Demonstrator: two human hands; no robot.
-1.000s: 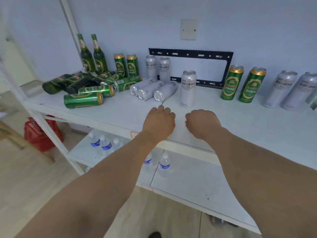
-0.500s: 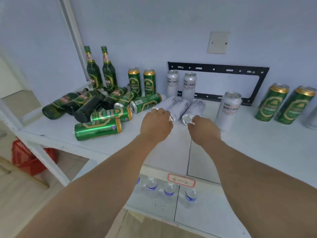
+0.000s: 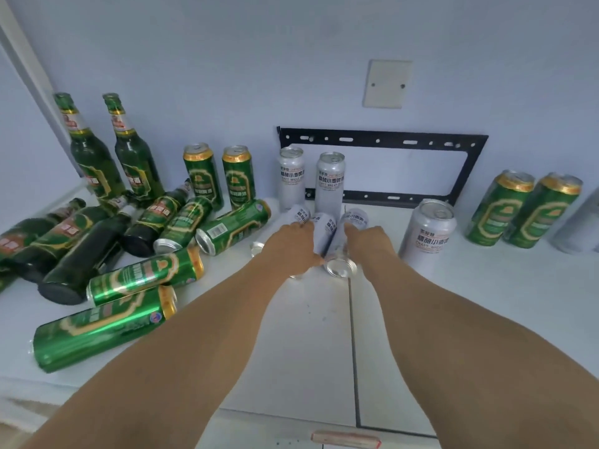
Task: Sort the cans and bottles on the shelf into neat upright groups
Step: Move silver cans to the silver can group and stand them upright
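Note:
Three white cans lie side by side on the white shelf [image 3: 308, 335]. My left hand [image 3: 291, 246] lies over the left lying can [image 3: 257, 249] and the middle lying can [image 3: 327, 225], fingers curved over them and thumb between the middle and right cans. My right hand [image 3: 371, 243] grips the right lying can [image 3: 340, 267] from its right side. Two white cans [image 3: 330, 186] stand upright behind them, and a third upright white can [image 3: 428, 234] stands just to the right.
Left of my hands, several green cans [image 3: 100, 332] and dark green bottles [image 3: 81, 257] lie tumbled. Two bottles [image 3: 94, 157] and two green cans [image 3: 202, 173] stand at the back wall. Two more green cans [image 3: 499, 209] stand at right. A black metal bracket [image 3: 382, 137] leans on the wall.
Both hands have moved forward from the shelf's front edge onto the three lying white cans, and the view has come closer to the shelf.

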